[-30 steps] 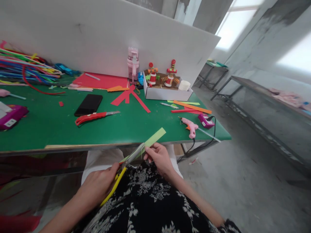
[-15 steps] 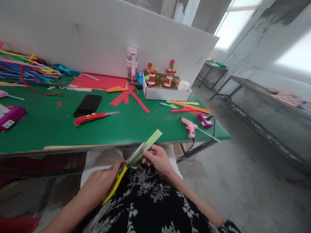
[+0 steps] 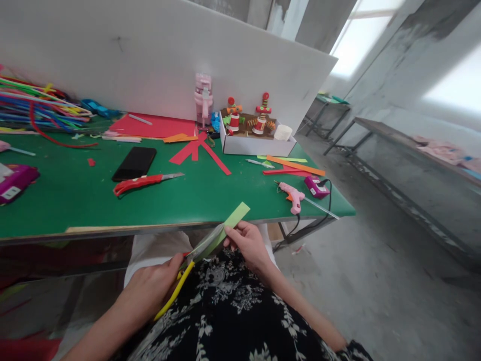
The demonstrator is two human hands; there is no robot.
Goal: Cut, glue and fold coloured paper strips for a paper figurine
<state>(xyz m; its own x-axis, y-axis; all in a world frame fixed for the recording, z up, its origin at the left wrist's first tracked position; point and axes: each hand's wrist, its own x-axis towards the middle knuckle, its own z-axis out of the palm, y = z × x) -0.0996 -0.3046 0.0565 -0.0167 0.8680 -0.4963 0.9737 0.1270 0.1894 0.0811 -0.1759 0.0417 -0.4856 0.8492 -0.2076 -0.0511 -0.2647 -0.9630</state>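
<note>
Over my lap, just off the table's front edge, my left hand [image 3: 156, 283] is wrapped round the handles of a pair of scissors [image 3: 176, 291] with yellow and red on the grips. The blades point up and to the right, lying along a light green paper strip [image 3: 236, 214]. My right hand [image 3: 248, 245] pinches that strip between thumb and fingers, close to the blade tips. The strip's upper end sticks out past my right thumb, over the table edge. Part of its lower end is hidden behind the scissors.
On the green table [image 3: 210, 193] lie a red utility knife [image 3: 141, 183], a phone [image 3: 134, 163], red paper strips [image 3: 216, 156] and a pink glue gun [image 3: 292, 195] with its cord. Behind stand a white box [image 3: 259, 147] with two small figures and a pink bottle [image 3: 203, 100]. Pipe cleaners [image 3: 41, 108] are heaped left.
The scissor blades have closed somewhat along the green strip. My left hand has shifted slightly left and down, and my right hand slightly to the right. Both keep their hold.
</note>
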